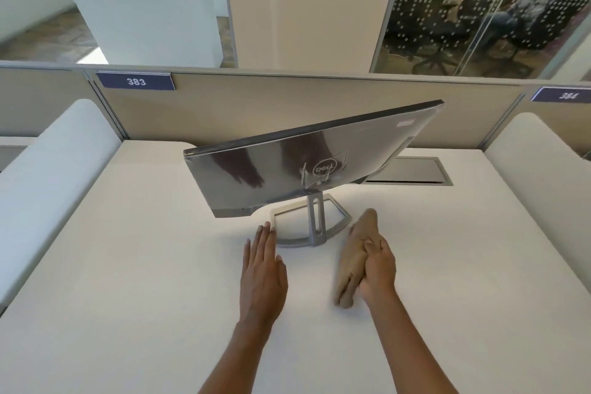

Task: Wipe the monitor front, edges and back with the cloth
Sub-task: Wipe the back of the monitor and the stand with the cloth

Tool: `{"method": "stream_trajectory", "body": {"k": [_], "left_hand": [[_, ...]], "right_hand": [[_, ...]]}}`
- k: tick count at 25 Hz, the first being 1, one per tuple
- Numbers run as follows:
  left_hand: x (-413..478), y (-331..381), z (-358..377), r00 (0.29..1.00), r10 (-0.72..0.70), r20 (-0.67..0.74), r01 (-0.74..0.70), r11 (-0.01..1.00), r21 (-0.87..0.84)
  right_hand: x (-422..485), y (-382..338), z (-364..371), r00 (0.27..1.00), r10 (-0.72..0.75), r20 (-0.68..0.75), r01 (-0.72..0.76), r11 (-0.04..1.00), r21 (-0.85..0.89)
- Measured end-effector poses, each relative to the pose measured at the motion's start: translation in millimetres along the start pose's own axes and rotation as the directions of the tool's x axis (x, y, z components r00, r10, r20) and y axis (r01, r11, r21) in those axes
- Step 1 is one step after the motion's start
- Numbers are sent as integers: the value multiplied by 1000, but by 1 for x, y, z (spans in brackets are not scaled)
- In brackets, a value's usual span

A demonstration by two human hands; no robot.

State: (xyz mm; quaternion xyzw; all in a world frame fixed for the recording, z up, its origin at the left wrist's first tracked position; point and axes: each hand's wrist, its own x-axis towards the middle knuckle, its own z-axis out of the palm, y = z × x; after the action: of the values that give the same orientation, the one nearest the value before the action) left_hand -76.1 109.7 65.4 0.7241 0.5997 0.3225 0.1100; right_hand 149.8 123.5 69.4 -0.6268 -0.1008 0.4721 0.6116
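A silver monitor (307, 160) stands on its stand (315, 224) in the middle of the white desk (128, 297), turned so its glossy back with the logo faces me; the screen side is hidden. My left hand (263, 272) lies flat and open on the desk, fingertips touching the left front corner of the stand's base. My right hand (379, 269) grips a folded tan cloth (353, 256), which rests on the desk just right of the base.
A beige partition (287, 105) with labels 383 and 384 runs behind the desk. A grey cable hatch (412, 171) sits in the desk behind the monitor. White rounded dividers (54, 169) flank both sides. Beyond are a white planter and a glass-walled room.
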Motion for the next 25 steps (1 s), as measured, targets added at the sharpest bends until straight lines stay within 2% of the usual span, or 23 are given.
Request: {"method": "stream_trajectory", "body": {"k": [2,4,5,7,9,10,12,14,16,18,20,25], "left_hand": [[32,28,-25,989,115,-96,-117,993,-23],[61,56,-50,952,240,-190,-250,968,-32],[75,69,-64,923,309,-231,-320,947,-15],[103,94,-89,861,429,-274,-430,901,60],[133,113,-112,834,493,-248,-472,870,145],[147,119,-120,840,500,-209,-470,865,178],[169,125,-130,878,468,-96,-440,870,223],[181,122,-130,919,393,23,-388,894,222],[183,116,-125,927,358,108,-374,894,246],[181,112,-119,921,375,106,-390,873,294],[180,113,-116,921,388,41,-383,878,287],[183,108,-113,914,406,2,-392,880,268]], "right_hand": [[-7,-22,10,995,48,86,-68,968,242],[-17,-46,22,993,9,115,-46,945,325],[-21,-59,28,996,-39,81,13,955,295],[-25,-89,40,965,-260,-41,263,958,115],[-29,-119,55,853,-512,-106,519,853,57],[-30,-132,65,801,-584,-135,595,801,66],[-30,-145,90,718,-677,-162,691,721,49],[-31,-140,119,647,-752,-122,760,650,19],[-28,-127,142,583,-809,-74,807,587,-70],[-19,-113,156,492,-869,-57,856,495,-150],[-10,-99,161,419,-908,-13,892,415,-181],[17,-71,150,218,-939,265,955,149,-257]]}}
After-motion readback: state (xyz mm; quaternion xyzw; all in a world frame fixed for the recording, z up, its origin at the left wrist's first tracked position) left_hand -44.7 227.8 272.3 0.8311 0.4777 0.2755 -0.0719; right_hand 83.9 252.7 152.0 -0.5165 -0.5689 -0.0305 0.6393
